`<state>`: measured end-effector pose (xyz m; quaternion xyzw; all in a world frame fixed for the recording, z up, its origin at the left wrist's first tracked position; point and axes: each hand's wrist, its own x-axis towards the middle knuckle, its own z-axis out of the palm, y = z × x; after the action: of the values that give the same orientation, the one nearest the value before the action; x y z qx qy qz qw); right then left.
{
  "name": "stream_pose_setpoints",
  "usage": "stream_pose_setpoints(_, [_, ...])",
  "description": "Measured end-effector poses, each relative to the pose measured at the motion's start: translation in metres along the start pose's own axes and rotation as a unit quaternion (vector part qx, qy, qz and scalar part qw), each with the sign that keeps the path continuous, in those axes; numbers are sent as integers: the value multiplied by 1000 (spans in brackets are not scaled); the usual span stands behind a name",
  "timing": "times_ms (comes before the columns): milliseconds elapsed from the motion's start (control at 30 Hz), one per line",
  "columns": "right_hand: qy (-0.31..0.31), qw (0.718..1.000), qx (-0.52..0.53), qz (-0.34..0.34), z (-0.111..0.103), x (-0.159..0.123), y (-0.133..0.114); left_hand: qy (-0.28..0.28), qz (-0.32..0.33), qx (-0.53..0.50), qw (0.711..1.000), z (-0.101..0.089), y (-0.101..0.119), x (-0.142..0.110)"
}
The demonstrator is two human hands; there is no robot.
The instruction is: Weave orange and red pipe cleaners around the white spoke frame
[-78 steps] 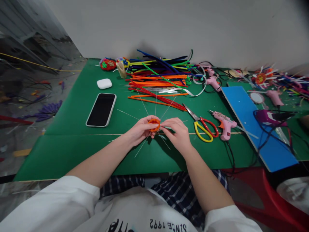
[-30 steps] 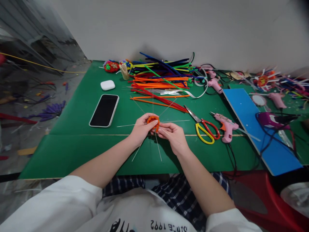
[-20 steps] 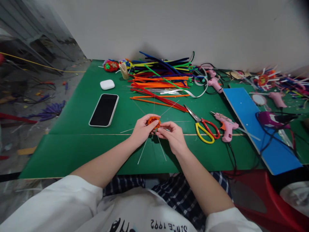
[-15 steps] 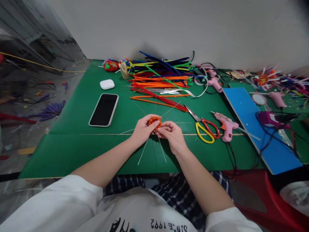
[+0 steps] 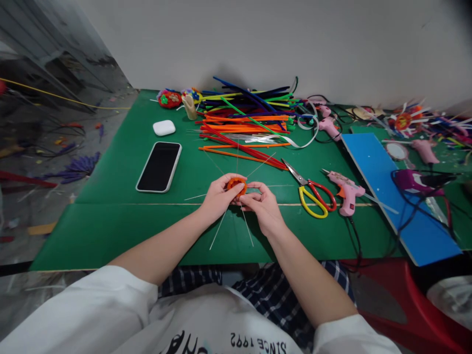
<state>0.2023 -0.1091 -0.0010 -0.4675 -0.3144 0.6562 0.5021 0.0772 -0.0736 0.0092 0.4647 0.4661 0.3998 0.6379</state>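
A small orange pipe-cleaner coil (image 5: 236, 185) sits at the middle of several thin wire spokes (image 5: 220, 228) that fan out over the green table. My left hand (image 5: 219, 195) is closed on the coil, its thumb lying across the front. At the coil's lower right edge, my right hand (image 5: 262, 202) pinches the orange pipe cleaner with thumb and fingers. The fingertips partly cover the spot where it is gripped.
Beyond my hands lies a heap of coloured pipe cleaners (image 5: 247, 115). Scissors (image 5: 308, 189), a pink glue gun (image 5: 345, 191) and a blue board (image 5: 398, 191) are to the right. A phone (image 5: 159, 167) and a white case (image 5: 164, 128) lie left.
Both hands keep nearly the same place and grip on the orange coil. The right fingers have shifted very slightly, and the view has moved a little.
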Motion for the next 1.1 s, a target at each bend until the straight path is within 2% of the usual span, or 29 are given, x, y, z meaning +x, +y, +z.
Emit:
stream_pose_setpoints(267, [5,1000,5,14,0,0,-1,-4,-6,8,1000,-1,-1,1])
stream_pose_setpoints(467, [22,1000,9,7,1,0,-1,0,40,91,995,-4,-2,1])
stream_pose_setpoints(533, [47,999,2,-14,0,1,-3,-24,66,136,988,-6,2,0])
stream_pose_setpoints(600, [66,997,-11,-34,-2,2,-7,-75,79,159,981,-9,7,-1])
stream_pose_setpoints(733, [73,995,-46,-47,-11,4,-17,-212,36,128,968,-21,18,0])
stream_pose_setpoints(800, [70,994,-65,-46,-16,4,-21,-248,13,96,964,-28,23,3])
stream_pose_setpoints(933, [61,993,-91,-45,-22,3,-26,-267,-8,31,963,-36,23,8])
stream_pose_setpoints(1100, [35,993,-100,-44,-24,3,-25,-228,10,67,971,-24,13,3])
